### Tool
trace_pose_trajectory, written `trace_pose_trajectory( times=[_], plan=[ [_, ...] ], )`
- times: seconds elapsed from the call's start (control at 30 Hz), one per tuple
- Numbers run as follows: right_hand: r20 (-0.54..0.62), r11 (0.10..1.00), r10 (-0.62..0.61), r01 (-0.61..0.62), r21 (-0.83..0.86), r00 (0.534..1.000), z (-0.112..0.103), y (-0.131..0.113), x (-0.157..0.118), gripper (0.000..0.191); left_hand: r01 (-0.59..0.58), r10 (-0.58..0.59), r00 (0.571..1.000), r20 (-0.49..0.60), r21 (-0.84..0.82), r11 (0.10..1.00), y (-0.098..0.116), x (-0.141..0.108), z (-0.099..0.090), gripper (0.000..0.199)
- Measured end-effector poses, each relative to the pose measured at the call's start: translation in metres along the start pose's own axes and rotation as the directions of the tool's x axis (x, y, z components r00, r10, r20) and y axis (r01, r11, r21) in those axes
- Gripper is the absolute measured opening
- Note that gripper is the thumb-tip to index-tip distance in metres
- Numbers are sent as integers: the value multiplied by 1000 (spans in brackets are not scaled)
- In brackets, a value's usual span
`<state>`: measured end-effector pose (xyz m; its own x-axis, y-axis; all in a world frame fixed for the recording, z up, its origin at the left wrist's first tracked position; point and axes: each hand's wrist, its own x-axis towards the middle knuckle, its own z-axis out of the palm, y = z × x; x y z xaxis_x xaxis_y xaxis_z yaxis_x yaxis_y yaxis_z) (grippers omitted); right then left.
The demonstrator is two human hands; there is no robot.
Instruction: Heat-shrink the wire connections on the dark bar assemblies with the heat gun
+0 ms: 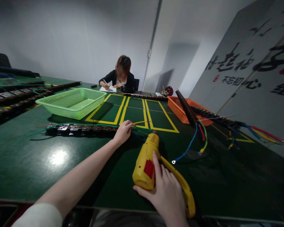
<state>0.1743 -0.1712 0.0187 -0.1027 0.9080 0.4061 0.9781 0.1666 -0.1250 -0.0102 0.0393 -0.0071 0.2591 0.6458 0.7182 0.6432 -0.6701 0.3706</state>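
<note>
My right hand [167, 186] is wrapped round a yellow heat gun [142, 164] with a red label on its side. The gun's nozzle points forward at several thin wires [142, 122]: yellow, green and blue. Closed in a pinch, my left hand [123, 130] grips these wires just left of the nozzle. Behind that hand the wires run along a black cable chain [85, 130] lying crosswise on the green table [85, 170]. The yellow wire ends in a small red piece. My left fingertips partly hide where the wires are gripped.
A light green basket [73, 108] stands beyond the chain. At right, an orange basket [180, 110] has black cable chains [188, 108] leaning on it, with lugged wires [191, 142] hanging down. More chains [16, 101] lie at left. A person [121, 75] writes at the far side.
</note>
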Motion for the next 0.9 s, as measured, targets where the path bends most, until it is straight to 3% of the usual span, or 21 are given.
trace_pose_trajectory(
  times=[0.5, 0.7, 0.9],
  plan=[
    [40, 997, -77, 77, 23, 996, 11, -63, 19, 121, -15, 16, 999, 39, -22, 1000, -5, 2, 1, 32],
    [67, 996, -64, 60, 63, 996, 10, -62, 20, 119, -26, 27, 999, 31, -33, 999, -9, 2, 1, 33],
    [92, 994, -73, 64, 94, 993, 11, -47, 18, 123, 5, -5, 1000, 2, -34, 999, 0, 1, -2, 32]
  ],
)
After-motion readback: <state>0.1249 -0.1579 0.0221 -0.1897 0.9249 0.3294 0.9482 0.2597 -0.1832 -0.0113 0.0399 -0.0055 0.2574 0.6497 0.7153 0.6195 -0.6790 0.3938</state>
